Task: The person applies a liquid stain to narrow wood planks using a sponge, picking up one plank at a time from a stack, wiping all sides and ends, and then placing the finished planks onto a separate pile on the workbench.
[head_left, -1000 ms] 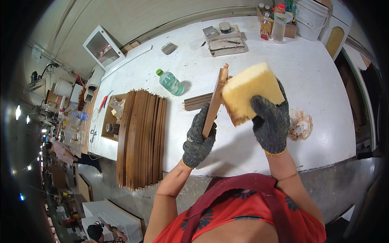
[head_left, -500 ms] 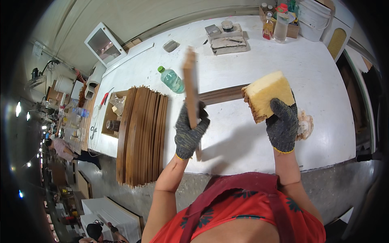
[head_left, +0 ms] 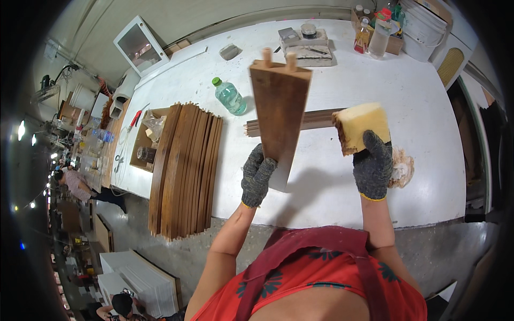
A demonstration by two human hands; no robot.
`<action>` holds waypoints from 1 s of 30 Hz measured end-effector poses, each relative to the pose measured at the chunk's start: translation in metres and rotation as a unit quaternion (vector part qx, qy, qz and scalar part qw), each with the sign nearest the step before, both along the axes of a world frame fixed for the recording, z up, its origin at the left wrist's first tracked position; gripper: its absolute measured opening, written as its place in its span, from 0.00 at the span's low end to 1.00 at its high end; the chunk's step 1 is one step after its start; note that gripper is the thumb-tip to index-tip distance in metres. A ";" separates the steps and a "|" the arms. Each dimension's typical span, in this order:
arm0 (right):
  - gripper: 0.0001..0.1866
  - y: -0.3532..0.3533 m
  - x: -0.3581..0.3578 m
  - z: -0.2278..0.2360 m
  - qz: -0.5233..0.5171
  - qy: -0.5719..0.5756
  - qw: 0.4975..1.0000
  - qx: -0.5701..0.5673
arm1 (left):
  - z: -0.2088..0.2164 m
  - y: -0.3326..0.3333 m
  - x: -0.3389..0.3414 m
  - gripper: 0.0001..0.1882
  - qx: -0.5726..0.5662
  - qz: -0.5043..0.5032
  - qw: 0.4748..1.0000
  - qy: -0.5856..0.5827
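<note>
My left hand (head_left: pixel 258 176), in a dark knitted glove, is closed round the lower left edge of a brown wooden board (head_left: pixel 279 109). Two round dowels stick up from the board's raised far end, and its broad face is turned toward me. Gloved the same way, my right hand (head_left: pixel 372 166) grips a thick yellow sponge (head_left: pixel 363 125) whose left side is stained brown. The sponge is apart from the board. Behind them, dark wooden strips (head_left: pixel 318 120) lie flat on the white table, partly hidden by the board and sponge.
A stack of brown boards (head_left: pixel 184 171) stands at the table's left, beside a box (head_left: pixel 140 158) of small items. A green-capped bottle (head_left: pixel 229 97) is behind. A crumpled stained cloth (head_left: pixel 400 168) lies right of my right hand. Bottles (head_left: pixel 379 38) and a bucket (head_left: pixel 423 29) stand far right.
The board in my left hand has turned from edge-on to showing its broad face. My right hand, still on the sponge, has barely moved.
</note>
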State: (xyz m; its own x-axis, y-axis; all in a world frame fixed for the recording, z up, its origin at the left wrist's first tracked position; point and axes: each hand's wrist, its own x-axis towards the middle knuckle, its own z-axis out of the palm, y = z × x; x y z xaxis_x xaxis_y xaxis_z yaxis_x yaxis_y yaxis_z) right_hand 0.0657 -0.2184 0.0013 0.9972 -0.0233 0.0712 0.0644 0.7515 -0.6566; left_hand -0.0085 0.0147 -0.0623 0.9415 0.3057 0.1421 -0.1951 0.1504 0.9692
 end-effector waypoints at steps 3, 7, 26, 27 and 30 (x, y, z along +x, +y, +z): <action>0.31 0.007 0.002 0.015 -0.093 -0.064 0.993 -0.023 | 0.002 -0.003 0.004 0.16 0.056 0.007 0.998 0.024; 0.41 0.013 0.014 0.058 -0.255 -0.249 0.918 -0.178 | 0.014 -0.010 0.000 0.13 0.035 -0.028 0.996 0.072; 0.23 0.062 -0.029 -0.058 0.182 -0.530 0.675 -0.480 | 0.051 0.016 0.039 0.11 0.332 0.184 0.919 -0.110; 0.22 0.064 -0.038 -0.070 0.219 -0.524 0.678 -0.466 | 0.053 0.022 0.042 0.11 0.291 0.186 0.932 -0.109; 0.19 0.053 -0.057 -0.110 0.294 -0.482 0.664 -0.490 | 0.043 0.048 0.055 0.14 0.301 0.210 0.919 -0.143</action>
State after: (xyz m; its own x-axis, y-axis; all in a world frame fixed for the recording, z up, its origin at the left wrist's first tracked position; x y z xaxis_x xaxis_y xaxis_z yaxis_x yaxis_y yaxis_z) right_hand 0.0092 -0.1652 -0.1087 0.2932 0.8785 0.3771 0.6955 0.0746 -0.7147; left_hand 0.0462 0.0625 -0.0196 0.6557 0.4192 0.6279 -0.3735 -0.5427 0.7523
